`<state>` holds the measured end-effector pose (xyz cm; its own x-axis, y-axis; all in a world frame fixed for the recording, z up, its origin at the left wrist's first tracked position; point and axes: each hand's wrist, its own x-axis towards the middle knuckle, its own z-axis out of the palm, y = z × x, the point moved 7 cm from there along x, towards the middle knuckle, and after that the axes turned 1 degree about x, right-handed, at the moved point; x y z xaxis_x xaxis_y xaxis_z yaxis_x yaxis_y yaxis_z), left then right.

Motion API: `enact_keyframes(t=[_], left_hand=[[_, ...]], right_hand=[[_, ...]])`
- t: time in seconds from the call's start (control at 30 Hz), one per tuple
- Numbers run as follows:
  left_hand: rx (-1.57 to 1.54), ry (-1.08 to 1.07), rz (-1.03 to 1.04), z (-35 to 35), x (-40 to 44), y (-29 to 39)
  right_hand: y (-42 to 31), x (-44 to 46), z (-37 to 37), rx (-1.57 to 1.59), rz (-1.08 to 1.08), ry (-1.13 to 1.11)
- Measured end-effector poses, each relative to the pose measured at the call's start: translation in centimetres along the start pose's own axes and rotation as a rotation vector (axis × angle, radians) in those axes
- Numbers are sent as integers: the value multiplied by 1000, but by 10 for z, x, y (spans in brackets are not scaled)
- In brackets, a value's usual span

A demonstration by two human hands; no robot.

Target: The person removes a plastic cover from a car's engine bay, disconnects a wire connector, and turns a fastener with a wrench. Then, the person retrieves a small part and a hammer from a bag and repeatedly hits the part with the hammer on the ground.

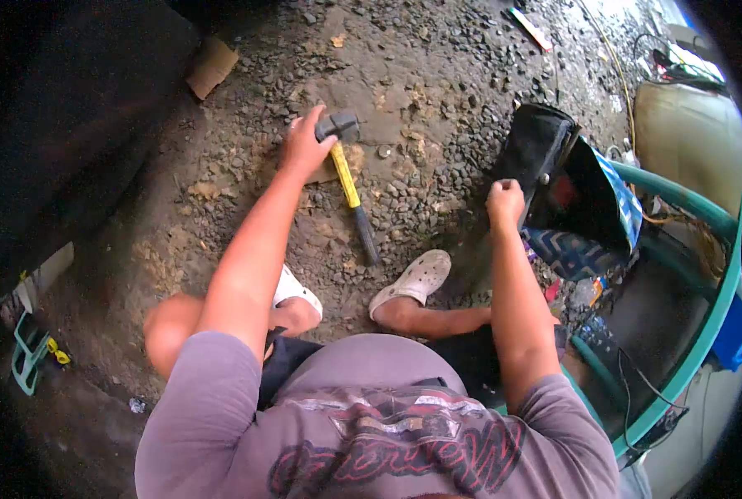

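Observation:
My left hand [305,146] is closed about one end of the head of a small sledgehammer [345,173], its thumb and fingers on either side of the dark steel. The hammer's yellow and black handle points back toward my feet over the gravel. My right hand [505,202] is curled at the near edge of a black bag [534,143], which it appears to grip; the fingertips are hidden. The bag gapes open on its right side, with a blue and white patterned bag [583,252] against it.
Loose gravel and damp dirt cover the ground [421,175]. A green-framed chair [724,312] stands close on my right, beside a pale plastic container [693,137]. A piece of cardboard [213,68] lies at upper left. At lower left sits a green-framed hacksaw [28,353].

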<state>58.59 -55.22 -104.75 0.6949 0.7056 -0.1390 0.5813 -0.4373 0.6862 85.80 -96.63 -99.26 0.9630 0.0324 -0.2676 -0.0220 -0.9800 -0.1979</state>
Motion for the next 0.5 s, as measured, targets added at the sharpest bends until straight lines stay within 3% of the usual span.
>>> enact_keyframes(t=[0.03, 0.07, 0.13, 0.17, 0.23, 0.3, 0.33, 0.37, 0.43, 0.5], left_hand=[[-9, 38, 45, -1, 1, -1], [11, -121, -71, 7, 6, -13], [-89, -78, -12, -11, 9, -4], [-85, -80, -102, -14, 9, -6], [-87, -179, -93, -12, 16, -3], [5, -132, 28, -7, 19, -12], [1, -174, -51, -4, 20, -18], [-2, -176, -39, -3, 20, -16], [25, -159, -79, -3, 19, -19], [26, -132, -35, -2, 21, -19]], right_hand=[[-8, -6, -12, -4, 14, 6], [-23, -11, -28, 54, -35, 63], [-47, -24, -60, 161, -97, 205], [-49, -21, -83, 199, -104, 321], [-23, 6, -114, 219, -122, 499], [9, 25, -141, 262, 97, 561], [58, 53, -132, 362, 167, 585], [62, 46, -152, 339, 358, 522], [121, 78, -112, 420, 530, 166], [172, 118, -62, 513, 491, -71]])
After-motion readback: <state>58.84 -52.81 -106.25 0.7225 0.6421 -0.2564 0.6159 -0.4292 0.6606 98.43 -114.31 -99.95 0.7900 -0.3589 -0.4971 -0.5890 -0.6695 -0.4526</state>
